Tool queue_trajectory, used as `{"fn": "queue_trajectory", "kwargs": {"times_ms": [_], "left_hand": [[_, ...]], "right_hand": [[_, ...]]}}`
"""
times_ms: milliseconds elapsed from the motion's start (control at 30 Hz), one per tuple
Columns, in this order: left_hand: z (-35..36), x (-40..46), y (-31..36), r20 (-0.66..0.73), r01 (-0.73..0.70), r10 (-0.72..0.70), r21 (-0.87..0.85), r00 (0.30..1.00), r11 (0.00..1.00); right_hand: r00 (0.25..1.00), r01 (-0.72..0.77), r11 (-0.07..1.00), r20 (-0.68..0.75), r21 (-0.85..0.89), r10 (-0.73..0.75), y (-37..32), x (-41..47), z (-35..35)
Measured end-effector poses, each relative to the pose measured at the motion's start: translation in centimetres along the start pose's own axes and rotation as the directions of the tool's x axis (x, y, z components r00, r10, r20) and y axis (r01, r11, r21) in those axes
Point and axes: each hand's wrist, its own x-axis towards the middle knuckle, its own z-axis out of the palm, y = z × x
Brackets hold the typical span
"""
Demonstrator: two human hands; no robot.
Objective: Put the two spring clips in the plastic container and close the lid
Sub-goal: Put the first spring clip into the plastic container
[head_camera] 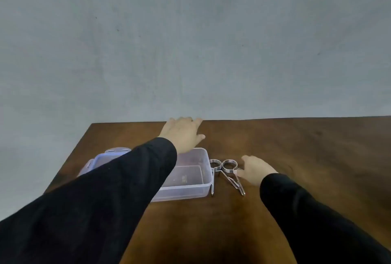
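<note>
A clear plastic container (186, 191) stands open on the brown table, nothing visible inside it. Its bluish lid (101, 159) lies just left of it, mostly hidden under my left sleeve. Two metal spring clips lie right beside the container's right wall: the left clip (214, 170) and the right clip (231, 173). My left hand (183, 134) reaches over the container toward the table's far edge, fingers spread, holding nothing. My right hand (255, 169) lies flat just right of the clips, fingertips touching the right clip's handles without a clear grip.
The wooden table (306, 158) runs to the right and toward me. Its far edge meets a grey wall (190, 41). The table's left edge runs just beyond the lid.
</note>
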Motion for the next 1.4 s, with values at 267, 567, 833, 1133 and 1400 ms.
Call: {"fn": "queue_trajectory", "kwargs": {"times_ms": [267, 567, 833, 1133, 1400], "left_hand": [[3.2, -0.7, -0.8, 0.052, 0.064, -0.065, 0.008, 0.997, 0.998], [4.0, -1.4, -2.2, 0.061, 0.164, -0.162, -0.038, 0.985, 0.986], [4.1, -2.5, -4.1, 0.016, 0.258, -0.257, -0.058, 0.966, 0.964], [3.7, -5.3, -10.8, -0.065, 0.373, -0.374, -0.03, 0.925, 0.927], [7.7, -10.1, -18.0, -0.03, 0.465, -0.467, -0.052, 0.884, 0.884]], "right_hand": [[0.997, -0.075, 0.997, 0.016, 0.015, 0.074, 0.9, 0.9, 2.9], [0.998, -0.05, 0.999, -0.036, 0.018, 0.051, 1.0, 2.4, 3.6], [0.984, 0.015, 0.995, -0.179, 0.096, 0.003, 0.2, 4.3, 1.5], [0.882, 0.441, 0.869, -0.286, 0.225, -0.374, -10.7, 3.5, -3.7], [0.83, 0.557, 0.83, 0.002, 0.024, -0.557, -20.0, 1.8, 0.1]]}}
